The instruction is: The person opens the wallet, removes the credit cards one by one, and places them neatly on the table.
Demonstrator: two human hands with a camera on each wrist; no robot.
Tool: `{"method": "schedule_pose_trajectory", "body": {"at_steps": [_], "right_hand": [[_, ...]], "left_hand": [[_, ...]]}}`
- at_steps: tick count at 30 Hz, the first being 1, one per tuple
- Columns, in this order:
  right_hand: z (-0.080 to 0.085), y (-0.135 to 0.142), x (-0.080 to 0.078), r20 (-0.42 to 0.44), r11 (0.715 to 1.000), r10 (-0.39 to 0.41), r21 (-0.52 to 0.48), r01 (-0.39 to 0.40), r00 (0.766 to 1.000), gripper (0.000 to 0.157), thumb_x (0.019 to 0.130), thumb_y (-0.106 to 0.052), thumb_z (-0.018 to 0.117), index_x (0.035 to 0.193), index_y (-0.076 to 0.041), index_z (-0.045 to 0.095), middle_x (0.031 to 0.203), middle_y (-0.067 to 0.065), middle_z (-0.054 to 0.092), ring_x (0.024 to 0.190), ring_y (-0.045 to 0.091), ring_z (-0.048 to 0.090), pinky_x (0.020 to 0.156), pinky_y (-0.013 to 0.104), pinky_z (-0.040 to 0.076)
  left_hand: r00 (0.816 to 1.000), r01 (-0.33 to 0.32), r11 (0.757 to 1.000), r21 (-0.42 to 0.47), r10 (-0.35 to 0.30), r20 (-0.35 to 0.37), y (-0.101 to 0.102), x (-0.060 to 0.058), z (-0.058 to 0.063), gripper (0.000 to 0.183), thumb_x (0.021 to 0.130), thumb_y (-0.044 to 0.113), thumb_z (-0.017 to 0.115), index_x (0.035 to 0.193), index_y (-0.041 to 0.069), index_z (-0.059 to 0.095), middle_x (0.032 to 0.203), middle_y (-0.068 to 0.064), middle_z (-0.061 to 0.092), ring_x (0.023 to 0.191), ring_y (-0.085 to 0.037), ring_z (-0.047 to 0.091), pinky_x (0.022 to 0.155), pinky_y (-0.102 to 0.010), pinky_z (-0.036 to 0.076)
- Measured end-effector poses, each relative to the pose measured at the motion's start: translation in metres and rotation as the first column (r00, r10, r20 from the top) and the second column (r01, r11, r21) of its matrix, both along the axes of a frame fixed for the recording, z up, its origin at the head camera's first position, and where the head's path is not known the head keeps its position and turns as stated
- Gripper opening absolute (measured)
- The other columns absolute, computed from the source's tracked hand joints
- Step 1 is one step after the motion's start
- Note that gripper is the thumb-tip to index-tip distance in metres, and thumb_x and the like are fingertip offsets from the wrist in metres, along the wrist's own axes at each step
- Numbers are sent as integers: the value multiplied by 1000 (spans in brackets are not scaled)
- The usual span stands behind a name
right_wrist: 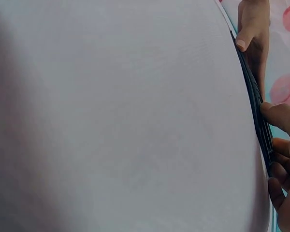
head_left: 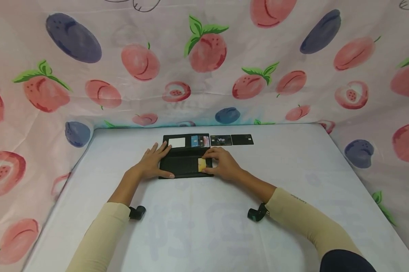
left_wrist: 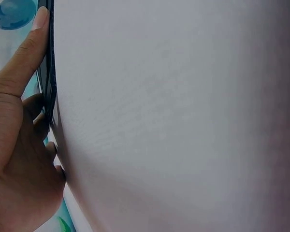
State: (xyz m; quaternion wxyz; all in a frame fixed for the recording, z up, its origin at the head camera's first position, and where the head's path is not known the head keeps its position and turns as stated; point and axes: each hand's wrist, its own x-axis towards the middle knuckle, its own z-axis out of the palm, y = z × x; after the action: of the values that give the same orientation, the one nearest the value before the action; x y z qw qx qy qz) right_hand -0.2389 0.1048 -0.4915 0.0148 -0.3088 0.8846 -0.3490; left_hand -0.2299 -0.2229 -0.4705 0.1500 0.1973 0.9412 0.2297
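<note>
A black wallet [head_left: 182, 166] lies unfolded on the white table, its fold running left to right. My left hand [head_left: 152, 161] rests spread on the wallet's left edge, thumb on the lower half and fingertips on the upper half. At the right end of the lower half, my right hand [head_left: 223, 164] pinches a yellow card [head_left: 202, 165] between thumb and fingers. How deep the card sits in the wallet cannot be made out. The upper half holds a white panel [head_left: 177, 142], a blue card [head_left: 194, 141] and other cards beside it. Both wrist views show the wallet edge-on.
Right of the wallet's upper half lie a black card marked "Vip" [head_left: 220, 140] and a plain black card [head_left: 242, 139], side by side. A fruit-printed curtain [head_left: 204, 102] stands behind the far edge of the white tabletop [head_left: 204, 226].
</note>
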Motion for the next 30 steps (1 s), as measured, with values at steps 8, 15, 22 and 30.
{"method": "schedule_pose_trajectory", "body": {"at_steps": [8, 15, 22, 30], "right_hand": [[4, 5, 0, 24, 999, -7, -32, 8, 1000, 44, 85, -25, 92, 122, -7, 77, 126, 6, 68, 123, 26, 58, 100, 43, 52], [3, 12, 2, 47, 998, -24, -60, 27, 999, 44, 82, -21, 94, 120, -7, 78, 127, 7, 69, 125, 27, 60, 105, 44, 50], [2, 17, 1, 54, 997, -21, -77, 25, 998, 49, 80, -20, 95, 124, -5, 76, 125, 8, 66, 112, 23, 61, 96, 39, 54], [4, 11, 2, 39, 1000, -25, -7, 26, 999, 65, 79, -31, 96, 134, -6, 71, 127, 8, 61, 109, 24, 54, 95, 42, 49]], "left_hand": [[1000, 0, 1000, -5, 0, -9, 0, -2, 0, 120, 82, 51, 89, 168, 7, 19, 175, -18, 4, 158, -47, -5, 125, -63, -3], [1000, 3, 1000, 1, -3, -7, -1, -1, -1, 120, 81, 50, 90, 168, 6, 20, 175, -18, 4, 158, -48, -5, 125, -64, -3], [1000, 4, 1000, 10, -4, -9, -1, -1, -2, 121, 80, 51, 90, 168, 6, 20, 175, -18, 4, 158, -48, -5, 125, -63, -3], [1000, 10, 1000, 27, -10, -3, -1, 1, -1, 123, 79, 54, 90, 168, 5, 19, 175, -18, 3, 158, -47, -7, 125, -63, -5]]}}
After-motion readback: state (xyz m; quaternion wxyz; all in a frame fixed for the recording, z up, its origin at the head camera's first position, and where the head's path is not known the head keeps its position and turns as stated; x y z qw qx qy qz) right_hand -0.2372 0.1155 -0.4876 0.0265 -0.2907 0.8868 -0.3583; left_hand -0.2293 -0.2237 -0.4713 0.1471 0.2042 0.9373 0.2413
